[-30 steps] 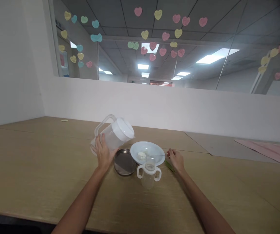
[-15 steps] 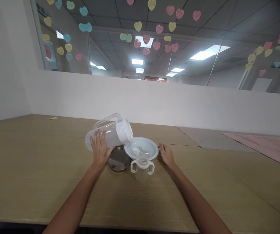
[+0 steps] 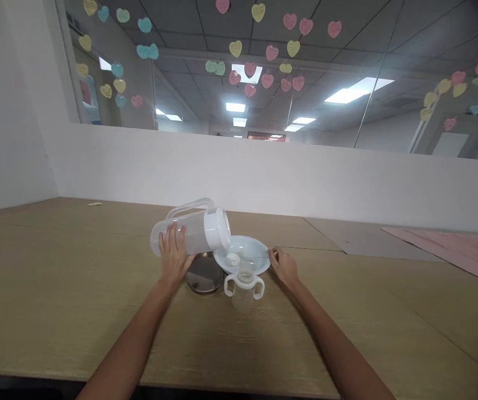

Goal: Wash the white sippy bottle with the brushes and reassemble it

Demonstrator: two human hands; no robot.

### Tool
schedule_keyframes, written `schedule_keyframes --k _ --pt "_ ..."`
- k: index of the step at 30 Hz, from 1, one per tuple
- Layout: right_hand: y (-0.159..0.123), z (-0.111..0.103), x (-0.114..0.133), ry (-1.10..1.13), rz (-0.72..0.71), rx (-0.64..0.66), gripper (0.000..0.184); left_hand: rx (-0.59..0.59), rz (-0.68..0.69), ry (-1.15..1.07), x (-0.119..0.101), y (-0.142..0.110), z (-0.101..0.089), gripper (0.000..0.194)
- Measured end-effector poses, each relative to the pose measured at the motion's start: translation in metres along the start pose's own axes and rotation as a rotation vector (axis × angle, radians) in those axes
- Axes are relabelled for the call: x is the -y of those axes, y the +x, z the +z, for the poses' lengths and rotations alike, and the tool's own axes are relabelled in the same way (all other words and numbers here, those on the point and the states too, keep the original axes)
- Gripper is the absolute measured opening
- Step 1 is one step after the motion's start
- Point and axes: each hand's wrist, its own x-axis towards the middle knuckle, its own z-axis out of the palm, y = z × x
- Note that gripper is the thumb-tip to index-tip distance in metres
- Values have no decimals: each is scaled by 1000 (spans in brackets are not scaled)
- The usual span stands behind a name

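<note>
My left hand (image 3: 174, 254) grips a clear plastic pitcher (image 3: 195, 232) with a white lid, tilted almost flat so its lid end hangs over the left rim of a pale blue bowl (image 3: 249, 243). At the bowl's right rim, my right hand (image 3: 283, 265) has its fingers closed on the edge. A small white piece (image 3: 233, 259) sits inside the bowl. In front of the bowl stands a clear baby bottle (image 3: 243, 297) with two white side handles and an open top. Partly beneath the pitcher, a round metal dish (image 3: 204, 274) rests on the table.
A pink cloth (image 3: 451, 247) lies on a grey mat (image 3: 359, 239) at the right. Near the left back of the wooden table (image 3: 76, 289) is a small flat beige piece (image 3: 94, 204). A white wall with a window covered in heart notes stands behind.
The pitcher has tipped slightly further and moved a little right over the bowl with my left hand. My right hand has closed in against the bowl's rim.
</note>
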Motion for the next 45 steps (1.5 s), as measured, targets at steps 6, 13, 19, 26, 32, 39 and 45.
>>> schedule_keyframes --k 6,13,19,26,32,39,45 --pt "0 3 -3 -18 -33 -19 31 -3 30 25 0 0 -1 80" --pt "0 1 -1 -54 -44 -14 29 14 41 37 3 -2 1 75" --pt "0 1 -1 -124 -54 -9 30 -8 49 48 3 -2 1 75" --pt "0 -1 1 -156 -76 2 30 -15 65 54 3 -2 1 73" --pt "-1 -3 2 -164 -75 7 29 -51 62 50 4 -2 3 73" --pt "-1 0 -2 -148 -91 1 29 -43 115 59 5 -2 -1 68" --pt "-2 2 -4 -141 -85 3 29 -54 103 7 4 -1 -5 79"
